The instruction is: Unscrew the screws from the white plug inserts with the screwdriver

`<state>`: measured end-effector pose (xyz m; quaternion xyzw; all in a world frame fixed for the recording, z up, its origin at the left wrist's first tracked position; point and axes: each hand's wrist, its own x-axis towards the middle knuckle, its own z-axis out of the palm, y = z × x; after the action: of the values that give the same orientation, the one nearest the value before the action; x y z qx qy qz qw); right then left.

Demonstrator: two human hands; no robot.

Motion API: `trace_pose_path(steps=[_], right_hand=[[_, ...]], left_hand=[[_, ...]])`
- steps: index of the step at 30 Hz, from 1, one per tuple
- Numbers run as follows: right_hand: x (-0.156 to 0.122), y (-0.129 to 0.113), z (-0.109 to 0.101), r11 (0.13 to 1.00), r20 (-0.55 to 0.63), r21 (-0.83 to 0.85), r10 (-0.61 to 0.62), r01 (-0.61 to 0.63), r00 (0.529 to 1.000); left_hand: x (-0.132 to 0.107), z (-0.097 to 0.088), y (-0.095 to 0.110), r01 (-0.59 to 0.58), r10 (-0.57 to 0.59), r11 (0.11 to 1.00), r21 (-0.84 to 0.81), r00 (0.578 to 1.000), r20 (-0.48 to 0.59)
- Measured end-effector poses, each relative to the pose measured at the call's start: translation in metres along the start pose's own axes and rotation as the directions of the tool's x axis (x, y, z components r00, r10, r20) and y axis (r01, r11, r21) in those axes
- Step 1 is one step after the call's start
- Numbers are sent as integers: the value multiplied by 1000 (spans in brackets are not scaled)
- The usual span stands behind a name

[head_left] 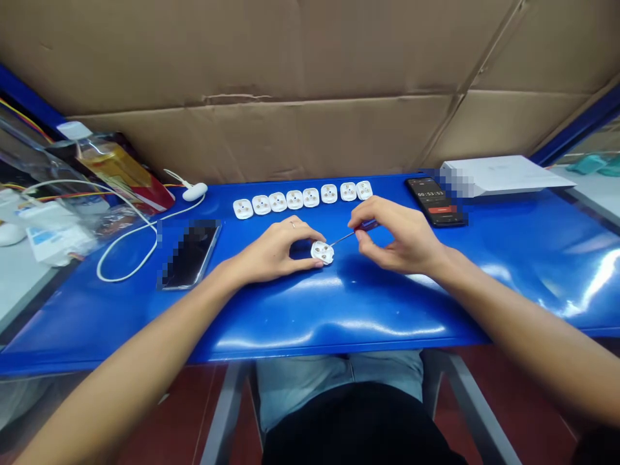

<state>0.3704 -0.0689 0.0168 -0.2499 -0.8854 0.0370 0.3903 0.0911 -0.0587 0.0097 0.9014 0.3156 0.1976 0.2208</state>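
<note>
A small white plastic housing with metal contacts inside point(321, 252) is pinched between the thumb and fingers of my left hand point(285, 248), just over the blue table. My right hand point(397, 236) grips a screwdriver point(345, 237) with a red handle. Its thin metal shaft slants down to the left, and the tip is at the upper right edge of the housing; whether it touches cannot be made out. Behind my hands, several similar white housings point(294, 199) lie in a row along the table's back.
At the left are a dark phone point(191, 255), a white cable point(109, 253) and a bottle of yellow liquid point(113, 165). A phone showing a timer point(436, 203) and a flat white box point(506, 174) lie at the right. Cardboard point(310, 142) walls off the back.
</note>
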Motion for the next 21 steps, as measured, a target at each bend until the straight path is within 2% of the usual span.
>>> trace_pose_path(steps=[5,8,12,14,19,21], right_hand=[[-1,-1,-3,969,58,-231,104,-88,993],[2,-3,-9,982,166,-169,109,-81,980],[3,-3,-18,999,271,-21,37,-33,962],[2,-1,-18,1000,272,1,16,-17,962],[-1,3,-12,989,191,-139,75,-49,979],[0,1,-11,994,173,-99,60,-44,983]], left_hand=[[1,1,0,12,-12,1000,-17,1000,-18],[1,2,0,25,-25,998,-50,1000,-7],[0,2,0,28,-27,997,-77,1000,11],[0,1,0,27,-27,996,-82,1000,4],[1,1,-1,29,-29,997,-74,1000,0],[1,1,-1,34,-34,997,-72,999,2]])
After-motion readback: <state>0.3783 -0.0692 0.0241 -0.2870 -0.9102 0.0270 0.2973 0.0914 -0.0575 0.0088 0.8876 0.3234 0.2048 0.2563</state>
